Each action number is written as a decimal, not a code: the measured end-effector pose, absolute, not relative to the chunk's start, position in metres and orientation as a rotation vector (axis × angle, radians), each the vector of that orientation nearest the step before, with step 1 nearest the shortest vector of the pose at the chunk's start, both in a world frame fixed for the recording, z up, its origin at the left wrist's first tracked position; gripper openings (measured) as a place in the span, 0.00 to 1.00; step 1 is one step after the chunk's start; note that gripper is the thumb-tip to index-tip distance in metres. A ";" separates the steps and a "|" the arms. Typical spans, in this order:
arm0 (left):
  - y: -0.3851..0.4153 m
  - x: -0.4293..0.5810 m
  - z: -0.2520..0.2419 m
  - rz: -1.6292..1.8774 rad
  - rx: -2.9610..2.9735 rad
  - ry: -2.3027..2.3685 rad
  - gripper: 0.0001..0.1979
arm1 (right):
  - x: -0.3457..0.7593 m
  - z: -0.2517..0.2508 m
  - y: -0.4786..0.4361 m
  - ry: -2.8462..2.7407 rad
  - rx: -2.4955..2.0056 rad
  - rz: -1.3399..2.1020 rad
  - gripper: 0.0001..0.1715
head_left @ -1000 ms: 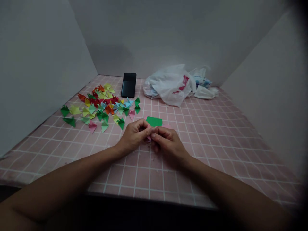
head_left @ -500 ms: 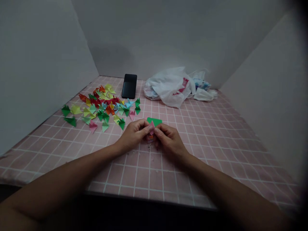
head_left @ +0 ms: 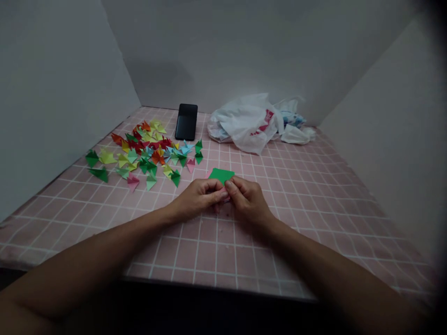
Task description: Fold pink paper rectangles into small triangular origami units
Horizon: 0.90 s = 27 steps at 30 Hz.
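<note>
My left hand (head_left: 206,194) and my right hand (head_left: 246,197) meet above the tablecloth, thumbs and fingers pinched close together. Between them they grip a small piece of pink folded paper (head_left: 225,190), mostly covered by the fingertips. Just beyond the hands lies green paper (head_left: 222,175), flat, with a pink edge showing at its left. To the left spread many small folded paper figures in red, orange, yellow, green, blue and pink, among them a pink paper figure (head_left: 132,182) and a dark green paper figure (head_left: 175,178).
A black phone (head_left: 186,122) leans upright near the back wall. Right of it sits a crumpled white plastic bag (head_left: 244,123), with a smaller white bundle (head_left: 295,125) beside it. A pink checked tablecloth (head_left: 314,209) covers the table, walled on three sides.
The pink folded paper, upright and pointed before, is now lower and mostly hidden by my fingers. More of the green paper shows. The whole view has shifted slightly.
</note>
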<state>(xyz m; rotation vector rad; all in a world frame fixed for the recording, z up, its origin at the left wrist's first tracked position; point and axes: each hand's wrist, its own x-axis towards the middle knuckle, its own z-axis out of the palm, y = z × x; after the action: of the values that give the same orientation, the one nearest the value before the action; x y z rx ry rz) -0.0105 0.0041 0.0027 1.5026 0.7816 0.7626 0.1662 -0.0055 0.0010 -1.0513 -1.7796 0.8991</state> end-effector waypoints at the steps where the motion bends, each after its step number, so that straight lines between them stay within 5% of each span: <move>1: 0.004 -0.010 0.003 0.759 1.480 0.772 0.15 | 0.166 0.000 -0.006 -1.765 -1.045 0.915 0.22; 8: 0.002 -0.008 0.002 0.877 1.326 0.780 0.14 | 0.163 -0.002 -0.010 -1.372 -0.930 1.531 0.27; 27: 0.004 -0.003 -0.002 0.978 0.950 0.700 0.12 | 0.166 -0.004 -0.002 -1.266 -0.772 1.710 0.19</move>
<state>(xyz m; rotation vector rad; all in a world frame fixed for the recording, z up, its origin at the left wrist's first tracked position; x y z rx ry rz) -0.0033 0.0041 -0.0018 0.9498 0.6998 0.9776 0.1659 -0.0021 -0.0044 -0.7722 -1.2660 1.7101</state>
